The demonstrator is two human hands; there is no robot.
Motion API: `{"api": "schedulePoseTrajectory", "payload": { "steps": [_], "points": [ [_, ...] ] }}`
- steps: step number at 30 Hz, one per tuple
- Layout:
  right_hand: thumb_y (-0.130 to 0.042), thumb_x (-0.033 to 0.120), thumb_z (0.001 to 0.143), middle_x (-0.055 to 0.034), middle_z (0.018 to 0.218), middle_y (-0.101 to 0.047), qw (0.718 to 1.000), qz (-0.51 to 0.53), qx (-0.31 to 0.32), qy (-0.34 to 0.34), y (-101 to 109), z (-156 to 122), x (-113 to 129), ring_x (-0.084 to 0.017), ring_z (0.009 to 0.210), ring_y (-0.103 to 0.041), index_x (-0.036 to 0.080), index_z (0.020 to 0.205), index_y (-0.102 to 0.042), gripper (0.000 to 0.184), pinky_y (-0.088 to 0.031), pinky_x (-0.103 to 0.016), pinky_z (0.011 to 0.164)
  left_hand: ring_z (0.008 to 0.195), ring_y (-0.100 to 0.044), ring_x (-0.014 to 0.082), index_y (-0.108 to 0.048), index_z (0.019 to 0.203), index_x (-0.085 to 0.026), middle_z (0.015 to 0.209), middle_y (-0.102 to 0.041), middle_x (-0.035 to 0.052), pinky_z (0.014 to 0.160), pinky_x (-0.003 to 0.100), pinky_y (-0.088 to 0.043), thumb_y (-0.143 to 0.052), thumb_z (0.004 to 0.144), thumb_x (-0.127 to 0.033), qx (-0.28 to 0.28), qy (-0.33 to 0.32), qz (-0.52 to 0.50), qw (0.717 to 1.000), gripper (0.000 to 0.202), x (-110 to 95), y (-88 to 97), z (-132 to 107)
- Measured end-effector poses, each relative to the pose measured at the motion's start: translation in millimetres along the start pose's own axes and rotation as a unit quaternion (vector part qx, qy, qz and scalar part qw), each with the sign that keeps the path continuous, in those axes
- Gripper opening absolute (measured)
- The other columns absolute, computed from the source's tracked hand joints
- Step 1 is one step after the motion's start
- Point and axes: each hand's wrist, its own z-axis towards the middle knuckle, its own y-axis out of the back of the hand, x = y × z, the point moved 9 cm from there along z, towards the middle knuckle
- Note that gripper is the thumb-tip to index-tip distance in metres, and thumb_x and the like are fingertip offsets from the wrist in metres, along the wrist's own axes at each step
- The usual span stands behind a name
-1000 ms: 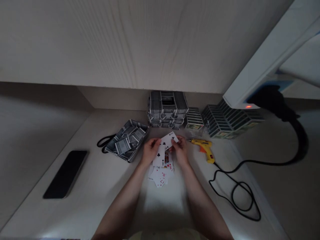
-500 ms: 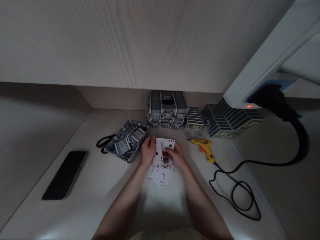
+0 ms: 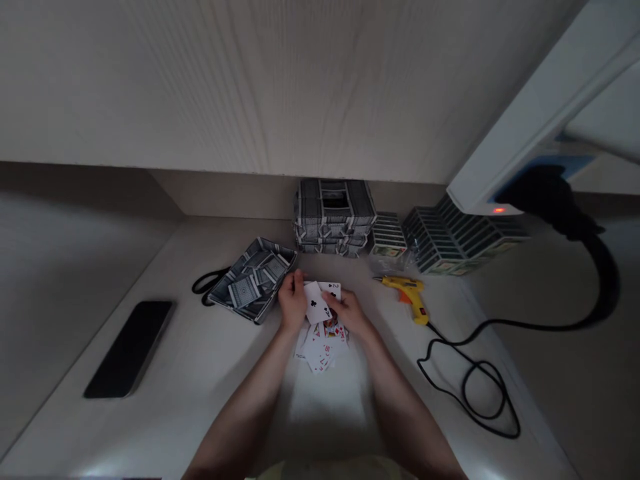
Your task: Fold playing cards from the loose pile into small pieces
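Note:
My left hand (image 3: pixel 293 301) is closed on the left edge of an ace of clubs (image 3: pixel 314 308), which is tilted face up. My right hand (image 3: pixel 349 311) pinches a two of clubs (image 3: pixel 330 287), its thumb lying on the front. The two cards overlap between my hands. Beneath them a loose heap of face-up playing cards (image 3: pixel 320 355) is spread on the table, red-suit and court cards among them. Just left of my left hand stands an open box covered in grey patterned card backs (image 3: pixel 259 323), with several loose cards inside.
A black phone (image 3: pixel 129 350) lies at the left. Stacked woven card boxes (image 3: pixel 334 217) stand at the back, beside rows of small card packs (image 3: pixel 440 243). To the right lie a yellow glue gun (image 3: pixel 413 297) and its looped black cord (image 3: pixel 467 393). A low shelf panel (image 3: pixel 280 93) overhangs the table.
The ace of clubs has swung from nearly upright to a slant, further over the two of clubs. Both cards and my right hand have shifted slightly left.

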Motion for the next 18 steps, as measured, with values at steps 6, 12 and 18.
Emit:
{"api": "schedulePoseTrajectory", "payload": {
  "steps": [6, 12, 18],
  "points": [
    [-0.071, 0.034, 0.061, -0.0004, 0.074, -0.070, 0.996, -0.056, 0.044, 0.052, -7, -1, 12, -0.017, 0.065, -0.062, 0.020, 0.079, -0.070, 0.023, -0.052, -0.031, 0.057, 0.064, -0.049, 0.0120, -0.057, 0.072, -0.016, 0.067, -0.056, 0.0004, 0.059, 0.022, -0.040, -0.043, 0.082, -0.049, 0.044, 0.019, -0.029, 0.998, 0.037, 0, -6.8, -1],
    [-0.069, 0.036, 0.063, -0.0037, 0.086, -0.071, 0.999, 0.011, 0.014, 0.034, -3, -1, 13, -0.019, 0.074, -0.065, 0.020, 0.086, -0.070, 0.028, -0.053, -0.038, 0.069, 0.056, -0.045, 0.0093, -0.056, 0.068, -0.015, 0.060, -0.051, -0.0022, 0.051, 0.020, -0.035, -0.050, 0.078, -0.048, 0.104, 0.060, -0.141, 0.983, 0.035, 1, -13.4, -3],
    [-0.071, 0.039, 0.061, -0.0051, 0.078, -0.071, 0.995, 0.098, -0.028, -0.012, 5, -2, 13, -0.017, 0.064, -0.064, 0.015, 0.082, -0.069, 0.033, -0.051, -0.030, 0.060, 0.072, -0.056, 0.0138, -0.067, 0.084, -0.016, 0.078, -0.064, 0.0012, 0.063, 0.023, -0.041, -0.068, 0.062, -0.029, 0.192, 0.093, -0.204, 0.956, 0.026, -2, -23.9, -7]
  ]
}}
